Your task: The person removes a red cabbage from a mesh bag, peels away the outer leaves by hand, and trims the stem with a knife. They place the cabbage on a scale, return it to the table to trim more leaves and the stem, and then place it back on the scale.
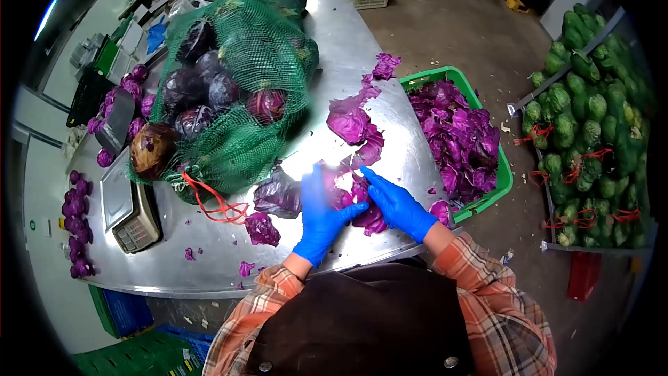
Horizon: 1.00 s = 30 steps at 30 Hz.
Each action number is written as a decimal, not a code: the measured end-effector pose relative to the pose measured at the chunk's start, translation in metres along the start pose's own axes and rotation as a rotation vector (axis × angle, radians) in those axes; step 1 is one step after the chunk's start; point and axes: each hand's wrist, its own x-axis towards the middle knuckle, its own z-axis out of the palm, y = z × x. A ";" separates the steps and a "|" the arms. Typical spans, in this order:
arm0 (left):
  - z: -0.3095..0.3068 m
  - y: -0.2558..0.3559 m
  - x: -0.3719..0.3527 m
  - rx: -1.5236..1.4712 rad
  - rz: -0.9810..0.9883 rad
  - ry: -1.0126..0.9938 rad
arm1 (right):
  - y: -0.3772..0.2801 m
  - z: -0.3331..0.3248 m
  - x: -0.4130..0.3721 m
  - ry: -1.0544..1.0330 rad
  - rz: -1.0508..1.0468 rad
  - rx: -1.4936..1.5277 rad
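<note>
My left hand, in a blue glove, is on the near part of the metal table with its thumb spread from its fingers; the fingertips are blurred. My right hand, also blue-gloved, reaches in from the right with fingers stretched out. Between the two hands are loose purple cabbage leaves, which both hands touch or nearly touch. A dark red cabbage piece lies just left of my left hand. More bright leaves are scattered beyond my hands.
A green net sack of red cabbages fills the table's left side, its red cord trailing. Left of it stands a scale. A green crate of leaves adjoins the right edge. Net-bagged green vegetables stand farther right.
</note>
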 end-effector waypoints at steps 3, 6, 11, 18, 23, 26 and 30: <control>-0.001 -0.008 0.019 -0.207 -0.034 -0.033 | -0.034 -0.015 0.004 -0.081 0.571 0.456; -0.008 -0.024 0.024 -0.537 -0.104 -0.114 | -0.036 -0.008 0.010 -0.151 0.604 0.529; -0.045 -0.015 0.011 -1.107 -0.504 -0.214 | -0.053 -0.009 0.016 -0.212 0.500 0.683; -0.055 -0.028 -0.014 -1.811 -0.657 -0.085 | -0.053 -0.005 0.010 -0.322 0.483 0.685; -0.040 -0.015 -0.008 -0.848 -0.280 0.190 | -0.050 -0.001 0.013 -0.219 0.435 0.490; -0.027 -0.011 -0.012 -0.410 -0.117 0.176 | -0.035 0.008 0.009 -0.193 0.237 0.238; -0.017 -0.009 -0.009 -0.143 -0.016 0.190 | -0.025 0.015 0.010 -0.202 0.121 -0.016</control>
